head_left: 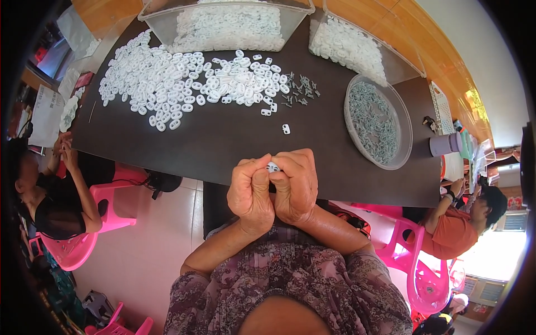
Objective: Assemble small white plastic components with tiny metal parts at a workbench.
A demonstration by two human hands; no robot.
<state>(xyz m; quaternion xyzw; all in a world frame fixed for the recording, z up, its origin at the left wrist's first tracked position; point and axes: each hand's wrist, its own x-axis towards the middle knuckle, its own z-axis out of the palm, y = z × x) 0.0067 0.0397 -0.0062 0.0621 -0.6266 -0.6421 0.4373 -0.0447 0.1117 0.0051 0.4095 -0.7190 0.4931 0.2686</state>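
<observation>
Close in front of me, over the near edge of the dark table, my left hand (250, 190) and my right hand (295, 184) meet with curled fingers. Between their thumbs and forefingers they pinch one small white plastic piece with two holes (272, 167). The fingers cover most of it. Just beyond lies a single white piece (286, 129) on the table. Farther off are a large heap of white oval pieces (151, 78), a smaller heap beside it (240, 84), and a scatter of small grey screws (301, 89).
At the far edge stand two clear bins (229, 28) (352, 50) of white pieces. A round clear tub (406, 139) of grey screws sits at the right, near a purple-grey cup (445, 144). People sit on pink chairs to the left (106, 206) and right (416, 268).
</observation>
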